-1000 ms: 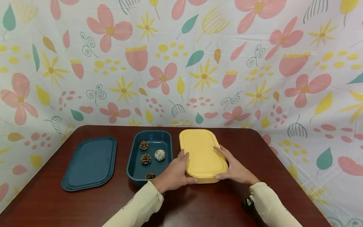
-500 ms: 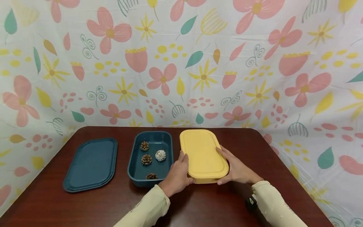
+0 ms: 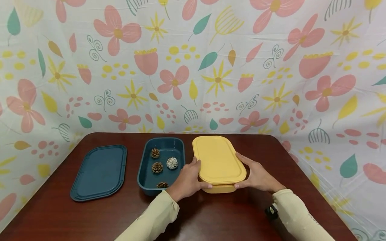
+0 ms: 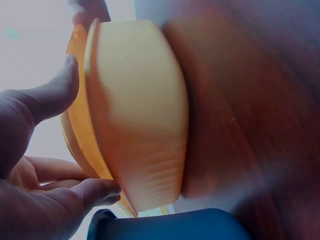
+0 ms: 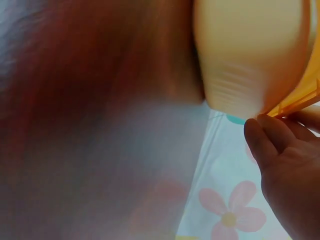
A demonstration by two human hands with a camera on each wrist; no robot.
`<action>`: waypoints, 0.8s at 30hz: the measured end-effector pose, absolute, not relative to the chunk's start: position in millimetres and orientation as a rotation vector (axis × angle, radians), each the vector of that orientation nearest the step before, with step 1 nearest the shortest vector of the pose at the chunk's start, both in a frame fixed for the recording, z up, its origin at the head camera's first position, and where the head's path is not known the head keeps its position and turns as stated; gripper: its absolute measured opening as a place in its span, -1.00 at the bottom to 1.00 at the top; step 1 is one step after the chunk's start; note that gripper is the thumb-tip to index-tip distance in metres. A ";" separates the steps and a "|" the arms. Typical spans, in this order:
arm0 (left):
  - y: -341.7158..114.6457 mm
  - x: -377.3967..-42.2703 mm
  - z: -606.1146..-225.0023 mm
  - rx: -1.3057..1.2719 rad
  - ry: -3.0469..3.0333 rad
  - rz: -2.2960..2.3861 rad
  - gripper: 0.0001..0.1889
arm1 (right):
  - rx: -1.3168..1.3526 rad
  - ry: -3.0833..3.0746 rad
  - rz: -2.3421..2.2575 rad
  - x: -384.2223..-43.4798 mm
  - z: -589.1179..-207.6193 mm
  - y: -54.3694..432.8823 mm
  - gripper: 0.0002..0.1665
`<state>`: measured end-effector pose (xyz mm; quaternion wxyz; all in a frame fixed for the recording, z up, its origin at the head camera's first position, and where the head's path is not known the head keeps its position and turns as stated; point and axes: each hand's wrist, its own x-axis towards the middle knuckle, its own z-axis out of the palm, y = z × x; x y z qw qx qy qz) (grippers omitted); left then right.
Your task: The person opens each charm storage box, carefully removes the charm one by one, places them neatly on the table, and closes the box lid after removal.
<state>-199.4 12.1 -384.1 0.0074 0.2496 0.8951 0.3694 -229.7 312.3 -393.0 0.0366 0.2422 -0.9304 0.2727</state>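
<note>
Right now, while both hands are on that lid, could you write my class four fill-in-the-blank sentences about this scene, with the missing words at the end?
1. The left hand and the right hand grip opposite sides of a lid coloured ____.
2. Inside the blue box, the number of pine cones showing is ____.
3. One pine cone differs from the brown ones: it is ____.
4. In the head view, the blue lid lies to the ____ of the blue box.

Missing words: yellow; four; white; left.
</note>
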 end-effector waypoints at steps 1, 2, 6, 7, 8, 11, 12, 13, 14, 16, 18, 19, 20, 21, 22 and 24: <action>11.4 -200.0 -383.1 0.796 2.801 1.167 0.06 | 0.739 -2.858 0.853 -230.0 -392.1 312.6 0.49; 10.8 -200.5 -382.2 0.799 2.800 1.178 0.06 | 0.733 -2.860 0.867 -230.2 -391.1 312.8 0.48; 9.3 -201.4 -379.2 0.728 2.805 1.250 0.03 | 0.720 -2.864 0.913 -230.7 -387.9 313.1 0.43; 9.2 -201.4 -378.9 0.698 2.807 1.270 0.03 | 0.717 -2.861 0.928 -230.8 -387.2 313.3 0.41; 9.4 -201.3 -378.9 0.660 2.803 1.294 0.03 | 0.714 -2.858 0.941 -230.7 -386.4 313.4 0.40; 11.0 -200.6 -380.2 0.579 2.790 1.384 0.03 | 0.703 -2.850 0.985 -230.4 -382.7 313.9 0.34; 11.6 -200.4 -381.2 0.562 2.787 1.404 0.03 | 0.701 -2.848 0.996 -231.0 -381.9 314.4 0.33; 12.2 -200.2 -381.9 0.551 2.786 1.421 0.04 | 0.702 -2.845 1.006 -231.6 -381.4 314.9 0.32; 12.6 -199.8 -382.5 0.539 2.780 1.437 0.05 | 0.710 -2.838 1.022 -232.3 -381.2 315.7 0.32; 13.2 -199.0 -383.1 0.528 2.764 1.474 0.06 | 0.715 -2.829 1.053 -233.1 -381.1 317.0 0.33; 13.1 -198.7 -383.4 0.520 2.744 1.498 0.08 | 0.698 -2.818 1.062 -234.0 -381.6 317.8 0.33; 12.8 -198.7 -383.2 0.520 2.731 1.512 0.08 | 0.685 -2.812 1.064 -234.2 -381.5 317.8 0.31; 12.5 -198.8 -383.0 0.521 2.719 1.530 0.09 | 0.674 -2.802 1.064 -234.4 -381.3 317.8 0.28; 12.2 -199.5 -382.8 0.529 2.711 1.547 0.09 | 0.660 -2.795 1.055 -234.9 -381.0 317.5 0.23; 11.8 -200.4 -382.4 0.540 2.707 1.563 0.10 | 0.655 -2.777 1.057 -236.0 -380.5 317.0 0.18; 10.8 -202.8 -381.2 0.570 2.709 1.594 0.09 | 0.636 -2.738 1.085 -238.2 -378.8 315.6 0.05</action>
